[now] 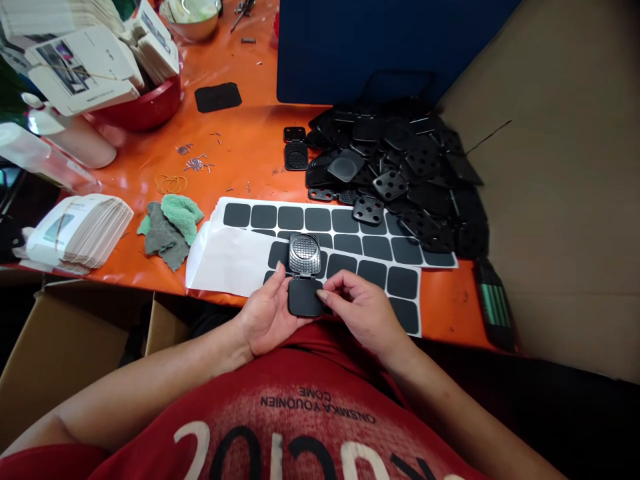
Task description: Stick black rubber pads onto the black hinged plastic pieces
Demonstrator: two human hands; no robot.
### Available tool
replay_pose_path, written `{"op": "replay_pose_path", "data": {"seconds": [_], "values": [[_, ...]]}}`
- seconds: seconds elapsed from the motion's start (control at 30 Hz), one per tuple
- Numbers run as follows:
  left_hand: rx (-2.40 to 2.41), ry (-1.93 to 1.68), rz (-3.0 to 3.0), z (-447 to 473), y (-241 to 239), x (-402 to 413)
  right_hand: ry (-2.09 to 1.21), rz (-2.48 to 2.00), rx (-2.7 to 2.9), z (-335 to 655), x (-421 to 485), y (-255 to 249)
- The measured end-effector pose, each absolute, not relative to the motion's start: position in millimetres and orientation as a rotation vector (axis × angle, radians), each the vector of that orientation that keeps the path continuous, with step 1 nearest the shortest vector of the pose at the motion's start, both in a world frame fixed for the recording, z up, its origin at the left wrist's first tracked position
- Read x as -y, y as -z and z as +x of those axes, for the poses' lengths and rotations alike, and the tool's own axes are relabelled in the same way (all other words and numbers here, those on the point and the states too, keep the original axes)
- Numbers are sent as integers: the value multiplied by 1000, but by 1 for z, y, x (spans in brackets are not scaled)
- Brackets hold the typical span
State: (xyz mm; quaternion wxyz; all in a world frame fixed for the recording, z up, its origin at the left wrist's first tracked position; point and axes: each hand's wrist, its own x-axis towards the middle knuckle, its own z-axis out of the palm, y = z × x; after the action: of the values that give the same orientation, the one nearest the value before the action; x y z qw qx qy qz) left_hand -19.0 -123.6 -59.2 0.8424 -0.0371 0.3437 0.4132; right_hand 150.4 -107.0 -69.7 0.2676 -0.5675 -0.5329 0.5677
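Note:
My left hand (267, 313) holds a hinged black plastic piece (305, 257), spread open over its fingers and palm. The upper flap has a raised grid with a round ring. A smooth, flat black square faces up on the lower flap. My right hand (363, 308) pinches the right edge of that lower flap with thumb and forefinger; whether it grips the flap or a sticker on it, I cannot make out. Under and behind the piece lie white sheets of black rounded-square stickers (401, 283), with a folded white backing sheet (233, 261) on the left.
Black hinged pieces (395, 157) are heaped at the back right beside a blue panel (380, 47). Green and grey cloths (173, 223), banded white cards (85, 227), small metal pins (197, 164) and a red bowl (145, 107) occupy the orange table's left side.

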Motion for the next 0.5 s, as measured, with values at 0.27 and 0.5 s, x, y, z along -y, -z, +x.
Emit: {"op": "replay_pose_path", "data": {"seconds": [0.27, 0.5], "values": [[-789, -930, -96, -14, 57, 125, -1463, -1529, 1564, 147, 104, 65], [-829, -1020, -31, -12, 59, 130, -1352, -1539, 1695, 145, 100, 63]]}}
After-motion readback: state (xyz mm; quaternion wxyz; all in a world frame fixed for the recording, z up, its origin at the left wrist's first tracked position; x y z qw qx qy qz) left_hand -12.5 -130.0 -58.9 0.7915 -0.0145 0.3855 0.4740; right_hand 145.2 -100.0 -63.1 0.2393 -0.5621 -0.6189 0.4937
